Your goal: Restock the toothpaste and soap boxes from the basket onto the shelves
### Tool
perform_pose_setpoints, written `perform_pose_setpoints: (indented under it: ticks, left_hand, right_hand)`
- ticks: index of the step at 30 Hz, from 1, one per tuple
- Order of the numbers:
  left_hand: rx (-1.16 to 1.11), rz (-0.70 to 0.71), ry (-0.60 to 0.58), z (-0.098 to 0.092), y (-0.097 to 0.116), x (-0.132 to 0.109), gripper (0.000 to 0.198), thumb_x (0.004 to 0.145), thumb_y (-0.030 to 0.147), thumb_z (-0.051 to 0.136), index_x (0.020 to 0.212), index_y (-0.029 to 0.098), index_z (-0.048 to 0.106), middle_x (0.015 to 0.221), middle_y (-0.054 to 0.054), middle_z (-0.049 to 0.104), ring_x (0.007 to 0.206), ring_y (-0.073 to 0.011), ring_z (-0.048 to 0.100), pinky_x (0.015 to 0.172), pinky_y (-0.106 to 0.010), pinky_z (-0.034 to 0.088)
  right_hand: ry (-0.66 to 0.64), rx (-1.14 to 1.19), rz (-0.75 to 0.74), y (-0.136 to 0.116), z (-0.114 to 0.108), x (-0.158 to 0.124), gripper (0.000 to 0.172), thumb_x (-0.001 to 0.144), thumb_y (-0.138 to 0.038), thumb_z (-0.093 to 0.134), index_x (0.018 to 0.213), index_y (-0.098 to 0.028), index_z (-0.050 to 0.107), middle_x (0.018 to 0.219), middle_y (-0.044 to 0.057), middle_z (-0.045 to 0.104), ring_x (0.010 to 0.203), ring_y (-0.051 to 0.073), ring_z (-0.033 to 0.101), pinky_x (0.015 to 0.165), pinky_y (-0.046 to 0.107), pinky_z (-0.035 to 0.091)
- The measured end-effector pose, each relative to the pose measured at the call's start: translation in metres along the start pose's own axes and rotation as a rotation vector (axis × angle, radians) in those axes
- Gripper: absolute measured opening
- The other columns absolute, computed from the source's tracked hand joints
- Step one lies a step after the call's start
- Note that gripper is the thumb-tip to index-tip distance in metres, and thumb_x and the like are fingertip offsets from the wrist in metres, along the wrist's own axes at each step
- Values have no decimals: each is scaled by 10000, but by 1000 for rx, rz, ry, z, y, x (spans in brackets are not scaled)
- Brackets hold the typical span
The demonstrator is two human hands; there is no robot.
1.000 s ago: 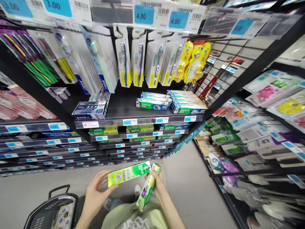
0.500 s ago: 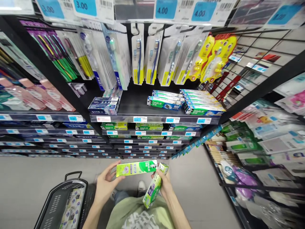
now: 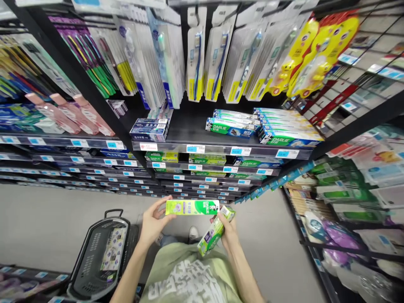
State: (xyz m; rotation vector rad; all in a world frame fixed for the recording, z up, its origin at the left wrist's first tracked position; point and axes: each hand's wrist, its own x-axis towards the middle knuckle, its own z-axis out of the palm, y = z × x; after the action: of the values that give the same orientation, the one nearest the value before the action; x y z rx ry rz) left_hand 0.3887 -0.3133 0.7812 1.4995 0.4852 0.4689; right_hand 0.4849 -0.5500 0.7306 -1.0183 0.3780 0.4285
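Observation:
My left hand (image 3: 154,221) grips the left end of a green and white Darlie toothpaste box (image 3: 193,207) between thumb and fingers. The box lies nearly level across the view, its printed face towards me. In my right hand (image 3: 229,231) is a second green toothpaste box (image 3: 211,236), slanted down towards my shirt. The right end of the first box meets the fingertips of my right hand; whether they grip it too, I cannot tell. Both boxes are held in front of my body, below the shelves.
A black shopping basket (image 3: 91,252) with a patterned pack (image 3: 113,250) inside stands at lower left. Ahead, a shelf (image 3: 186,135) bears more toothpaste boxes (image 3: 232,127), under hanging toothbrush packs (image 3: 195,63). Hanging goods (image 3: 344,235) line the right side.
My view has shifted, so shelves and hands appear further right and more of the basket shows. The first toothpaste box has turned slightly and sits more level. Both hands keep their boxes.

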Motion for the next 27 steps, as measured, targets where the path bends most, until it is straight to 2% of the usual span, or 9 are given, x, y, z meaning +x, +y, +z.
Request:
perform_pose_setpoints:
  ticks: [6, 12, 15, 18, 21, 24, 27]
  left_hand:
    - [-2, 81, -35, 5, 8, 1, 606, 587, 244, 937, 1150, 180, 722, 1283, -152, 716, 1242, -323, 653, 981, -432, 611]
    - [28, 116, -53, 2, 9, -3, 589, 623, 271, 927, 1159, 182, 698, 1298, -150, 697, 1243, -323, 647, 961, -423, 620]
    - [46, 105, -72, 2, 6, -10, 537, 643, 247, 913, 1121, 189, 676, 1259, -138, 700, 1235, -308, 649, 946, -420, 628]
    - [61, 97, -117, 9, -1, -23, 493, 650, 230, 904, 1073, 196, 652, 1222, -125, 694, 1226, -306, 650, 923, -426, 638]
    - [84, 81, -127, 23, -11, -40, 481, 651, 227, 900, 1058, 199, 644, 1211, -117, 670, 1213, -300, 650, 885, -419, 653]
    - [101, 72, -70, 37, -17, -55, 478, 640, 217, 904, 1033, 204, 633, 1185, -96, 651, 1176, -274, 657, 847, -395, 663]
    - [102, 81, -17, 46, -19, -63, 469, 641, 215, 902, 1014, 202, 619, 1170, -84, 639, 1168, -263, 651, 843, -390, 660]
  right_hand:
    - [25, -4, -62, -8, 2, -3, 560, 551, -387, 920, 977, -218, 598, 781, -46, 673, 561, 125, 652, 580, 286, 602]
    - [3, 15, -77, -7, 4, -5, 516, 591, -372, 916, 970, -218, 603, 771, -47, 668, 569, 123, 665, 578, 271, 609]
    - [21, -7, -77, -16, 7, 7, 509, 576, -375, 923, 947, -208, 616, 760, -44, 673, 555, 126, 667, 576, 270, 620]
    - [37, -72, -78, -35, 16, 28, 511, 521, -379, 944, 883, -185, 640, 739, -26, 689, 537, 144, 671, 549, 273, 624]
    - [-43, -151, -135, -58, 27, 46, 465, 534, -386, 946, 841, -184, 662, 780, 0, 722, 589, 168, 696, 554, 280, 633]
    - [-160, -221, -195, -75, 38, 56, 422, 559, -395, 939, 810, -192, 666, 794, 9, 736, 666, 189, 716, 585, 288, 646]
    - [-214, -274, -218, -83, 44, 59, 437, 546, -417, 944, 798, -199, 661, 764, 4, 728, 668, 199, 714, 582, 303, 650]
